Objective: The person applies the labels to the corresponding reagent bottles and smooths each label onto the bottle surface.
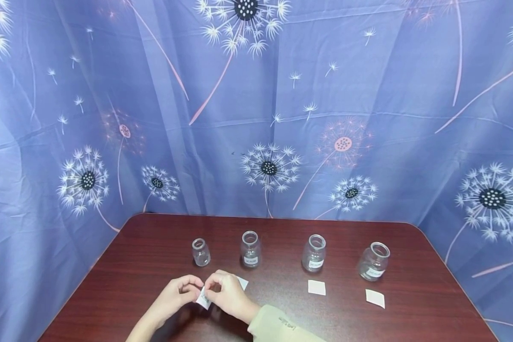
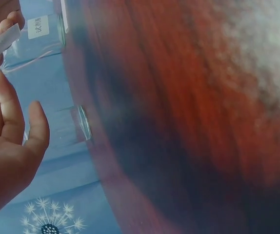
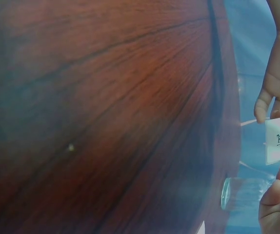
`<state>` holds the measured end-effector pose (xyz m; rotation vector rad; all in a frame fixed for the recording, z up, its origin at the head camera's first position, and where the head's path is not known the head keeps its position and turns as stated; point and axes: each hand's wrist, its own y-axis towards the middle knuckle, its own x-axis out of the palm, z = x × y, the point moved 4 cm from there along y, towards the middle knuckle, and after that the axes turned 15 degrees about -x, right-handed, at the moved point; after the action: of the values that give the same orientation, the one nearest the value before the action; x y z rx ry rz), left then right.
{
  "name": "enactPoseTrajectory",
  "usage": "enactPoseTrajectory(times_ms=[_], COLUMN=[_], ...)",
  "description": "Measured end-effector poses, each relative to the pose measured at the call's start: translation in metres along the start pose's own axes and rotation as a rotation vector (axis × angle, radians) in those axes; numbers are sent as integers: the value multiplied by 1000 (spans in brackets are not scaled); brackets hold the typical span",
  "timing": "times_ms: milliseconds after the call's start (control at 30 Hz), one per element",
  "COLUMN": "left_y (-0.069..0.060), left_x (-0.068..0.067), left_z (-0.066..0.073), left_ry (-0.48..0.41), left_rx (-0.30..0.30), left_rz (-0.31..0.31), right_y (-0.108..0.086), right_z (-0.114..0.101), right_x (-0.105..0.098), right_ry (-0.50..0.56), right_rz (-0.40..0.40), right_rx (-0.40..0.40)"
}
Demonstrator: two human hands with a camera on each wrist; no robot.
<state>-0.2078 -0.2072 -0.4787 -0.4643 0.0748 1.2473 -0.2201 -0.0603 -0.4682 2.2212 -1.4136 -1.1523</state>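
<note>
A small white label [image 1: 203,300] with dark printed characters is held between both hands, above the front left of the table. My left hand [image 1: 172,300] pinches its left side with fingertips and thumb. From the other side my right hand [image 1: 230,295] grips it between thumb and forefinger. In the right wrist view the label [image 3: 279,141] stands with its print showing, partly cut off by the frame edge. Just beyond the hands is a small clear glass jar [image 1: 201,254] with no label visible on it. A larger jar [image 1: 250,251] behind my right hand bears a white label.
Two more labelled glass jars, one [image 1: 314,254] right of centre and one [image 1: 373,263] farther right, stand on the dark red table [image 1: 282,313]. White paper squares [image 1: 316,287] lie before them; another paper [image 1: 242,283] is partly behind my right hand. A blue dandelion-print cloth [image 1: 222,166] hangs behind.
</note>
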Motion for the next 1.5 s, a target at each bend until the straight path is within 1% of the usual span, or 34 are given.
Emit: enactPoseTrajectory(times_ms=[167, 267, 333, 367, 433, 500, 567, 600, 667, 733, 800, 933, 967, 1133, 1200, 1333, 1433, 1500], left_y=[2, 5, 7, 8, 9, 11, 14, 16, 19, 23, 26, 32, 34, 40, 40, 41, 40, 38], left_x=[1, -1, -3, -4, -6, -8, -10, -11, -14, -16, -18, -21, -22, -23, -24, -25, -27, -27], left_z=[-1, -2, -3, -4, -5, -6, -6, -7, -7, -7, -8, -10, -10, -14, -15, -15, -14, -11], left_ry=[65, 82, 74, 67, 57, 55, 53, 52, 58, 64, 75, 116, 127, 207, 245, 368, 480, 554], left_rx=[14, -3, -18, -30, -41, -45, -49, -51, -70, -83, -91, -91, -95, -137, -150, -145, -134, -123], left_rz=[82, 124, 135, 138, 138, 139, 149, 155, 179, 205, 235, 304, 323, 407, 429, 466, 491, 521], right_y=[-1, -2, -2, -2, -3, -3, -4, -4, -2, -1, 0, -5, -6, -7, -7, -7, -8, -9], right_z=[2, 3, 3, 3, 2, 2, 4, 1, -5, -8, -8, 10, 11, 15, 15, 15, 16, 17], right_x=[1, 0, -1, -2, -4, -4, -4, -6, -11, -14, -16, -10, -10, -11, -11, -11, -11, -11], right_ry=[7, 22, 24, 12, 22, 49, 84, 112, 140, 148, 145, 125, 120, 105, 98, 88, 81, 83], right_rz=[-10, -7, -8, -7, -13, -25, -39, -46, -52, -46, -29, 6, 12, 12, 9, 4, 2, 2], right_rx=[-3, -26, -51, -84, -102, -88, -49, 2, 44, 69, 68, 66, 67, 97, 101, 106, 112, 113])
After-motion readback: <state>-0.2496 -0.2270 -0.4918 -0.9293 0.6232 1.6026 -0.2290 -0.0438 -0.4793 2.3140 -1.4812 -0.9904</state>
